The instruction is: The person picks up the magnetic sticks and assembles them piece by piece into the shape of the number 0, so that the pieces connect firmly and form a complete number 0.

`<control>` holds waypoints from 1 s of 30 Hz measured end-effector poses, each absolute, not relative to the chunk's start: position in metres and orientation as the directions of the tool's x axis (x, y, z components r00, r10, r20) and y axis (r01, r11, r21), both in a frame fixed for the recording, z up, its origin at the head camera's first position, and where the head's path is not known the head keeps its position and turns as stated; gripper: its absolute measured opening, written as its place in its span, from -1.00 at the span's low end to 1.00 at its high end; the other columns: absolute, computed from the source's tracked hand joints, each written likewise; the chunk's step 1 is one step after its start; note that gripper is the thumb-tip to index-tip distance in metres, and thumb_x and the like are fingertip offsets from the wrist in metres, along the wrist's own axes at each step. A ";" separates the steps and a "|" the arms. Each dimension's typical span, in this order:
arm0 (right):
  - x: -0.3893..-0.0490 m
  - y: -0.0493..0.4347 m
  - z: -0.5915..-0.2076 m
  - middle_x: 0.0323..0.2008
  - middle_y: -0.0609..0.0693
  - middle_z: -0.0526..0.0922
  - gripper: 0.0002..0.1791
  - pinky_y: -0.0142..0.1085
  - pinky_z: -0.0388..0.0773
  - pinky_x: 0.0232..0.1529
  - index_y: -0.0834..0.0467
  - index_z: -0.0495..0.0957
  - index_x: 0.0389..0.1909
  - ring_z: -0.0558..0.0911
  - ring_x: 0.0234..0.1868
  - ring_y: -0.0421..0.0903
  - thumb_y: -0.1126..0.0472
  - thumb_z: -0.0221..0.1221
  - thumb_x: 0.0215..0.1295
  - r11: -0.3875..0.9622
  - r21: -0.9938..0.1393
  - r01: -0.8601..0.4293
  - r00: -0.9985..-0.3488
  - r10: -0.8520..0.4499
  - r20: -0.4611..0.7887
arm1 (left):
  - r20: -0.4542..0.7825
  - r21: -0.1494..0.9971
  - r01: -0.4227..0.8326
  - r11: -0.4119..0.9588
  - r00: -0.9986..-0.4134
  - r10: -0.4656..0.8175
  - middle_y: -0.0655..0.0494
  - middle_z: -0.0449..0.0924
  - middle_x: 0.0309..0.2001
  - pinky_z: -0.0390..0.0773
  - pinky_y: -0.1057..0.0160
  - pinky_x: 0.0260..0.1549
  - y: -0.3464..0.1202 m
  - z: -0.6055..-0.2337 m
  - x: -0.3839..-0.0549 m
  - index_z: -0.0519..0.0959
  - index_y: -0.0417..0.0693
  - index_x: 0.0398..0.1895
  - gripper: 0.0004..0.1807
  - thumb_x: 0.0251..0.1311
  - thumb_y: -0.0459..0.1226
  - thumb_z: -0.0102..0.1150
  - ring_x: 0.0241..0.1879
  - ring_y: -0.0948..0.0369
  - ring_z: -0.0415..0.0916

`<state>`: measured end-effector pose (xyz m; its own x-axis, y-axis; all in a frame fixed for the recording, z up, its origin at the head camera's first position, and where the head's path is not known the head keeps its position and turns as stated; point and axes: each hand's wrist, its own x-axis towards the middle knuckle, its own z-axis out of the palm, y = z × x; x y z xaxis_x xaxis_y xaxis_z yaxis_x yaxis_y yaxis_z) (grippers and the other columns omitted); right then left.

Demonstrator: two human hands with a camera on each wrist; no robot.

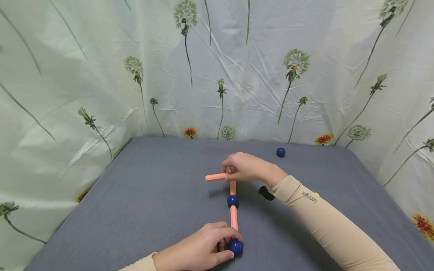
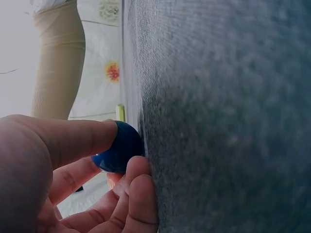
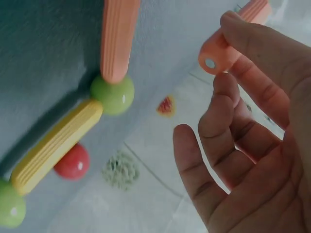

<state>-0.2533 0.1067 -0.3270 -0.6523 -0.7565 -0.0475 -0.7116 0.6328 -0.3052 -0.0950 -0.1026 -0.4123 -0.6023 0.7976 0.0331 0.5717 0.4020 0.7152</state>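
Note:
My left hand pinches a shiny blue ball at the near end of a chain on the table; the left wrist view shows the blue ball between thumb and fingers. From it run an orange rod, a second blue ball and another orange rod. Above the chain's far part, my right hand pinches a loose orange rod, which points left. Its end shows a pale round spot in the right wrist view, where an orange rod meets a green ball.
Beyond the right hand, a blue ball lies on the grey table. A black object lies by the right wrist. In the right wrist view, a yellow rod touches the green ball, with a red ball beside it. A flowered curtain hangs behind.

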 end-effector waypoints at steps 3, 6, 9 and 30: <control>-0.248 0.123 -0.323 -0.40 -0.11 0.55 -0.93 -0.38 0.38 -0.36 -0.02 0.76 -0.16 0.43 -0.38 -0.23 0.13 0.43 0.41 0.642 -0.324 -0.695 -0.668 -0.743 -0.038 | 0.013 0.725 0.555 0.408 -0.603 0.797 0.40 0.53 -0.16 0.59 0.52 -0.30 -0.103 -0.412 -0.097 0.65 0.18 0.22 -0.67 0.45 -0.24 0.37 -0.33 0.62 0.45; -0.240 0.138 -0.320 -0.43 -0.12 0.53 -0.92 -0.38 0.37 -0.35 0.00 0.75 -0.18 0.42 -0.40 -0.24 0.14 0.45 0.39 0.650 -0.351 -0.674 -0.676 -0.734 -0.061 | 0.029 0.707 0.582 0.400 -0.590 0.807 0.38 0.54 -0.18 0.58 0.53 -0.31 -0.103 -0.412 -0.098 0.66 0.16 0.21 -0.67 0.43 -0.25 0.38 -0.34 0.62 0.45; -0.232 0.151 -0.320 -0.46 -0.14 0.52 -0.89 -0.39 0.39 -0.35 0.00 0.74 -0.20 0.43 -0.43 -0.26 0.13 0.48 0.36 0.664 -0.381 -0.643 -0.681 -0.724 -0.112 | 0.046 0.692 0.607 0.391 -0.577 0.815 0.36 0.54 -0.19 0.56 0.55 -0.30 -0.103 -0.411 -0.099 0.66 0.15 0.18 -0.67 0.42 -0.27 0.40 -0.34 0.63 0.43; -0.163 0.207 -0.341 -0.46 -0.25 0.53 -0.87 -0.43 0.44 -0.37 -0.08 0.71 -0.27 0.47 -0.43 -0.36 0.09 0.50 0.32 0.677 -0.567 -0.469 -0.692 -0.681 -0.240 | -0.056 0.732 0.510 0.452 -0.615 0.786 0.41 0.53 -0.19 0.60 0.48 -0.31 -0.107 -0.405 -0.111 0.65 0.23 0.19 -0.68 0.43 -0.22 0.40 -0.31 0.56 0.47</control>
